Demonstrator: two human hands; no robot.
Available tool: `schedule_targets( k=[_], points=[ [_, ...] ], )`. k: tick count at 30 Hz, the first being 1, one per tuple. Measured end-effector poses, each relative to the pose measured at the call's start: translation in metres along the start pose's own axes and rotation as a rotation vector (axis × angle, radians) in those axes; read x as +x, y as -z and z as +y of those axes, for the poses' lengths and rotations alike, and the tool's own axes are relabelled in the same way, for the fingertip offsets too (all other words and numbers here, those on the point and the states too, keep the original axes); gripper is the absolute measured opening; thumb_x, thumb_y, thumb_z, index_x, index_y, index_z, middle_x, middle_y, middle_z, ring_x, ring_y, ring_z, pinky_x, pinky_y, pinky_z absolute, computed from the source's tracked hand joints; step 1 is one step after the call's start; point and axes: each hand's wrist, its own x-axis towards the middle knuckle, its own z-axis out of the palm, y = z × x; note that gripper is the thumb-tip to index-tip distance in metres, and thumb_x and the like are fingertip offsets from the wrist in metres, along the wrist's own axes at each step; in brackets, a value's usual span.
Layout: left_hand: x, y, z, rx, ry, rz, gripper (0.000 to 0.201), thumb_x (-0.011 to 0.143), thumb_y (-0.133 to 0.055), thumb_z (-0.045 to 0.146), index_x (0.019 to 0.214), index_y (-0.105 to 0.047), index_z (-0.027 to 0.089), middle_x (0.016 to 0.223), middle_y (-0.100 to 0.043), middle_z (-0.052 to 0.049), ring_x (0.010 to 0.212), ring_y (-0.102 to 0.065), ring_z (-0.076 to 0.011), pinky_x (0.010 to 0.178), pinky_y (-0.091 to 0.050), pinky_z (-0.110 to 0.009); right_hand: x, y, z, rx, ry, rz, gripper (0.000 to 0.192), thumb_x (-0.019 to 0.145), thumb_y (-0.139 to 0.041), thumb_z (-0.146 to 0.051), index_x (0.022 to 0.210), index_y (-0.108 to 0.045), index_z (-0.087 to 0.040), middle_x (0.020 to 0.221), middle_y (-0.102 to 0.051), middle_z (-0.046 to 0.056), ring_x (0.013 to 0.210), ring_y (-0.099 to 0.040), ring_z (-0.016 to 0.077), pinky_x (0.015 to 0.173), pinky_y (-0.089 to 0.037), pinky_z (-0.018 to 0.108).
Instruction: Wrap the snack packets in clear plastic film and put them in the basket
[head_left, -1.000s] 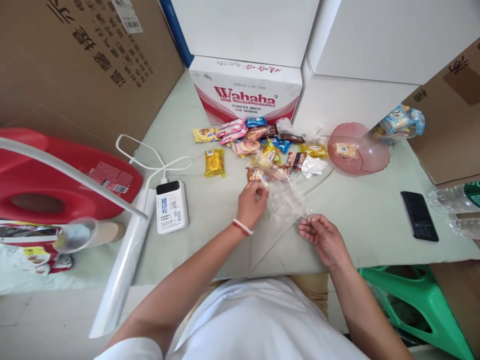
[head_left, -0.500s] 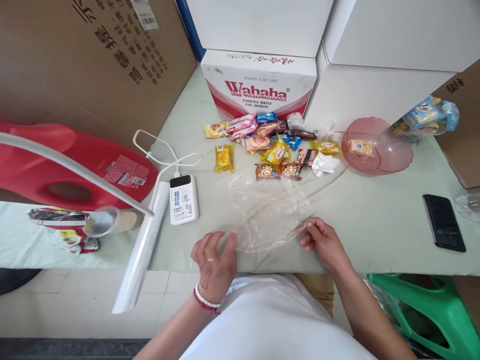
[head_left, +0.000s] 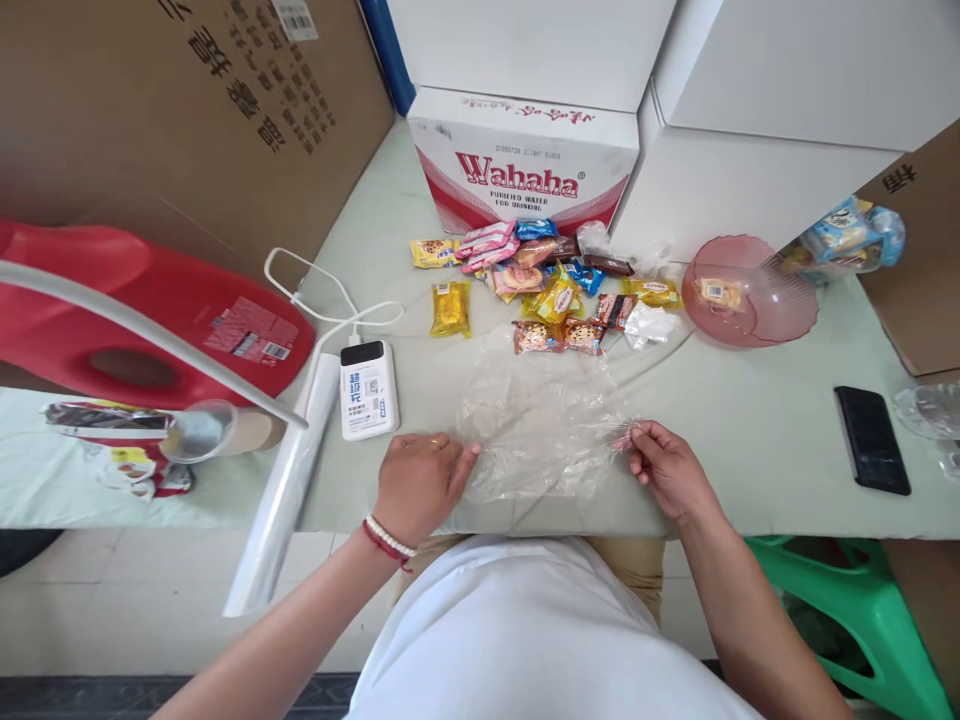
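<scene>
left hand [head_left: 420, 482] & right hand [head_left: 667, 468] each pinch an edge of a clear plastic bag [head_left: 544, 425], spread flat on the table [head_left: 750, 430] btwn them. snack packets [head_left: 547, 285] lie just beyond the bag; power bank [head_left: 367, 388] near left hand.

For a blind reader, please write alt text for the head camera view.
A person's left hand and right hand pinch opposite edges of a clear plastic bag, spread flat on a pale green table. Behind it lie wrapped snacks, a pink bowl, and a Wahaha box.
</scene>
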Motion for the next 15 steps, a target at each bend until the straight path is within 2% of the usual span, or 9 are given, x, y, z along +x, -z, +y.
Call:
schedule_targets(
  k=[2,3,4,5,6,8,10,12,15],
  points=[
    [0.002,-0.002,0.006,0.071,0.038,-0.01,0.043,0.1,-0.048,0.038,0.068,-0.07,0.02,0.073,-0.068,-0.012,0.077,-0.066,-0.029,0.082,-0.049,-0.049,0.0,0.001,-0.001,-0.018,-0.01,0.006,0.051,0.061,-0.089,-0.061,0.076,-0.065,-0.019,0.081,-0.074,0.004,0.047,-0.047,0.0066,0.038,-0.033,0.02],
    [0.003,-0.002,0.01,0.088,0.032,0.024,0.035,0.098,-0.05,0.03,0.076,-0.074,0.02,0.081,-0.071,-0.014,0.086,-0.067,-0.0312,0.087,-0.048,-0.051,0.0,0.002,-0.002,-0.032,-0.007,0.004,0.051,0.061,-0.089,-0.061,0.076,-0.065,-0.019,0.081,-0.074,0.004,0.047,-0.047,0.0066,0.038,-0.032,0.02],
    [0.005,-0.003,0.012,0.09,-0.003,0.068,0.029,0.097,-0.05,0.022,0.089,-0.078,0.021,0.094,-0.073,-0.016,0.1,-0.067,-0.033,0.094,-0.046,-0.054,0.0,0.002,-0.002,-0.047,0.0,0.001,0.051,0.061,-0.089,-0.061,0.076,-0.065,-0.019,0.08,-0.073,0.004,0.046,-0.046,0.0064,0.038,-0.032,0.02],
    [0.006,-0.004,0.014,0.078,-0.067,0.105,0.034,0.095,-0.048,0.014,0.107,-0.078,0.024,0.11,-0.074,-0.016,0.116,-0.065,-0.0334,0.104,-0.042,-0.056,0.0,0.002,-0.004,-0.059,0.008,-0.003,0.051,0.061,-0.089,-0.061,0.076,-0.066,-0.019,0.079,-0.073,0.003,0.046,-0.046,0.0063,0.038,-0.031,0.02],
    [0.008,-0.005,0.015,0.058,-0.156,0.117,0.047,0.093,-0.046,0.007,0.124,-0.073,0.029,0.128,-0.071,-0.014,0.13,-0.059,-0.032,0.114,-0.035,-0.058,0.001,0.002,-0.005,-0.069,0.013,-0.006,0.051,0.06,-0.089,-0.061,0.077,-0.066,-0.019,0.078,-0.072,0.003,0.046,-0.045,0.0061,0.038,-0.031,0.02],
    [0.012,-0.01,0.012,0.005,-0.368,0.045,0.068,0.092,-0.041,0.001,0.148,-0.055,0.036,0.155,-0.056,-0.007,0.148,-0.046,-0.0258,0.126,-0.023,-0.056,0.001,0.002,-0.007,-0.077,0.017,-0.007,0.052,0.059,-0.09,-0.061,0.078,-0.067,-0.019,0.075,-0.07,0.001,0.045,-0.044,0.0059,0.037,-0.029,0.02],
    [0.013,-0.017,0.007,-0.044,-0.5,-0.096,0.073,0.091,-0.039,0.0,0.157,-0.044,0.031,0.165,-0.044,-0.006,0.154,-0.039,-0.0221,0.129,-0.022,-0.051,-0.001,0.003,-0.009,-0.09,0.016,-0.002,0.051,0.06,-0.09,-0.061,0.077,-0.067,-0.019,0.074,-0.069,0.001,0.046,-0.043,0.0057,0.038,-0.029,0.02],
    [0.01,-0.023,0.0,-0.116,-0.517,-0.178,0.075,0.088,-0.04,0.0,0.16,-0.04,0.022,0.168,-0.038,-0.011,0.156,-0.036,-0.0221,0.129,-0.027,-0.048,-0.005,0.007,-0.007,-0.115,0.016,0.001,0.051,0.062,-0.089,-0.062,0.077,-0.066,-0.019,0.074,-0.068,0.001,0.047,-0.043,0.0059,0.039,-0.029,0.02],
    [-0.002,-0.027,-0.004,-0.307,-0.487,-0.187,0.077,0.087,-0.043,0.003,0.162,-0.034,0.02,0.169,-0.035,-0.013,0.157,-0.033,-0.0228,0.129,-0.032,-0.048,-0.014,0.02,0.001,-0.193,0.007,-0.001,0.051,0.065,-0.086,-0.064,0.077,-0.066,-0.019,0.072,-0.066,0.001,0.049,-0.044,0.0074,0.041,-0.031,0.021]
  ],
)
